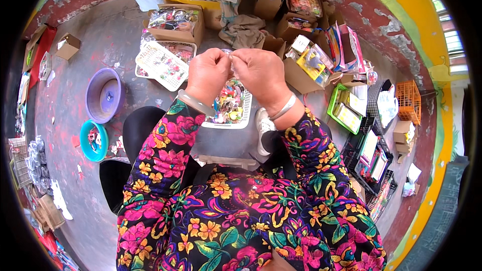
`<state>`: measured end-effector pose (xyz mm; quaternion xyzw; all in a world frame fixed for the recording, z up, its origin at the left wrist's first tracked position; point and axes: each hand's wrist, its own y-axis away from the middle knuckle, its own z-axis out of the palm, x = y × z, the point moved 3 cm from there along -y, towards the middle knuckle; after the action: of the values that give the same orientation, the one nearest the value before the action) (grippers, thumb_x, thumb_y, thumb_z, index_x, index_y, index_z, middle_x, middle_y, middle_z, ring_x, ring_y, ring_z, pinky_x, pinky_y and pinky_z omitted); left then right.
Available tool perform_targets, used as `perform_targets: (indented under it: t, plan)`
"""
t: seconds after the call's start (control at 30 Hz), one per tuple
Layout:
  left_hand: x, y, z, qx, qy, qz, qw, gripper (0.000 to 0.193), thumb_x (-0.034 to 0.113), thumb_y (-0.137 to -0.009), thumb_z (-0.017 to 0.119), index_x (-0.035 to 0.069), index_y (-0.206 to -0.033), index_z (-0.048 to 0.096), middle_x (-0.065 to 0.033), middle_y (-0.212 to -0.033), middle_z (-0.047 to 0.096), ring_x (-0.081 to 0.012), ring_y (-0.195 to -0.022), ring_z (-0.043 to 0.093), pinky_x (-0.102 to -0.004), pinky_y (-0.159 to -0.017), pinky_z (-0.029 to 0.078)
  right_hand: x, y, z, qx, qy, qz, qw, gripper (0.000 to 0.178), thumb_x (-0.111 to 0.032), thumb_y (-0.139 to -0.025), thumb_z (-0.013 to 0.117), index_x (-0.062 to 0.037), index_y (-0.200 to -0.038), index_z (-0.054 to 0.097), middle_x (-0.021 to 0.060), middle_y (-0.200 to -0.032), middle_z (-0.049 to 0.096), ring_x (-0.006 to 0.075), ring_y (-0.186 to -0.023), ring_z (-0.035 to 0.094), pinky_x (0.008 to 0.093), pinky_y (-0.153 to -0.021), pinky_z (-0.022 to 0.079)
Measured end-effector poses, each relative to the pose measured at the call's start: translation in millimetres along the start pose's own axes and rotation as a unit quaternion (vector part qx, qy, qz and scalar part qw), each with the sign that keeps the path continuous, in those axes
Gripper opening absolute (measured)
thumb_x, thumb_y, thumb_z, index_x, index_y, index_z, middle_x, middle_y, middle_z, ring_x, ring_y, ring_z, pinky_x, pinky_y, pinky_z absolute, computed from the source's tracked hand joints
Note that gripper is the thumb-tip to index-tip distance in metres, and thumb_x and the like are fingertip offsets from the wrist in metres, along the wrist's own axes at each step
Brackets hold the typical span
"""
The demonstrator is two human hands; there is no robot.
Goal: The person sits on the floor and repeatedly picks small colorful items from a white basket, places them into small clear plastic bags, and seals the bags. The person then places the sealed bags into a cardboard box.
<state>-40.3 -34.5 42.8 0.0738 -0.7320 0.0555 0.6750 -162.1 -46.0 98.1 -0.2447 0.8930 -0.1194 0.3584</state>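
Note:
Both my hands are raised in front of me, fingertips meeting in a pinch. My left hand (207,73) is closed, thumb against curled fingers. Right beside it my right hand (262,75) is closed the same way. A small bit of something pale or clear shows between the fingertips, too small to name. Below the hands a white plastic basket (246,113) holds many small colourful trinkets (228,103). Just left of my left hand, a white perforated tray (168,78) with small coloured pieces lies tilted over another white basket (188,50).
On the left floor stand a purple basin (92,101) and a teal basin (104,145). Cardboard boxes (198,32) of packaged goods line the far side. To the right are a green tray (332,101), a black crate (361,180) and an orange crate (409,103).

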Motion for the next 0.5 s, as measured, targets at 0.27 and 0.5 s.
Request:
perform_targets:
  t: [0.27, 0.5]
  plan:
    - [5.7, 2.4, -2.7, -0.033, 0.012, -0.010, 0.999, 0.014, 0.008, -0.083, 0.053, -0.002, -0.074, 0.058, -0.0051, -0.062, 0.058, -0.0103, -0.054, 0.056, -0.0239, -0.053, 0.049, 32.8, -13.2, -1.7, -0.123, -0.299, 0.168, 0.931, 0.017, -0.011, -0.069, 0.068, 0.0021, -0.079, 0.062, 0.0028, -0.064, 0.061, 0.0073, -0.058, 0.054, 0.0256, -0.053, 0.044]
    - [0.9, 4.8, 1.6, -0.031, 0.016, 0.020, 0.999, 0.013, 0.007, -0.082, 0.053, -0.002, -0.075, 0.058, -0.0034, -0.061, 0.057, -0.0083, -0.055, 0.055, -0.0232, -0.052, 0.047, 27.8, -5.6, -0.4, -0.064, -0.135, 0.095, 0.984, 0.017, -0.018, -0.073, 0.059, -0.0019, -0.071, 0.063, 0.0126, -0.062, 0.060, 0.0260, -0.058, 0.060, 0.0345, -0.055, 0.046]
